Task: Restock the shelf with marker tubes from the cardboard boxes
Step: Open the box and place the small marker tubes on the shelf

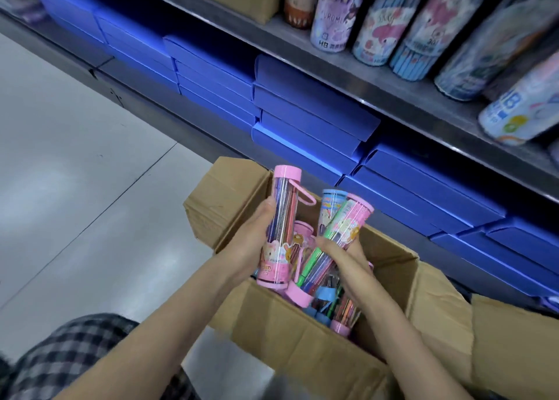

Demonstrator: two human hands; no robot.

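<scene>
head view looks down on an open cardboard box (302, 333) on the floor beside the shelf (348, 75). left hand (257, 233) grips a pink marker tube (279, 227), held upright above the box's left edge. right hand (341, 260) curls round a second pink-capped tube (335, 242), tilted, with a blue tube (331, 201) just behind it. more tubes lie inside the box. blue flat boxes (302, 109) are stacked on the lower shelf, and pencil canisters (381, 27) stand above

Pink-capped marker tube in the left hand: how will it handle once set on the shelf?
The marker tube looks like rigid clear plastic, so probably stiff in the left hand. It is round, so laid flat it may roll. Tall and narrow, so upright it could tip. Its side loop may snag neighbours.
</scene>
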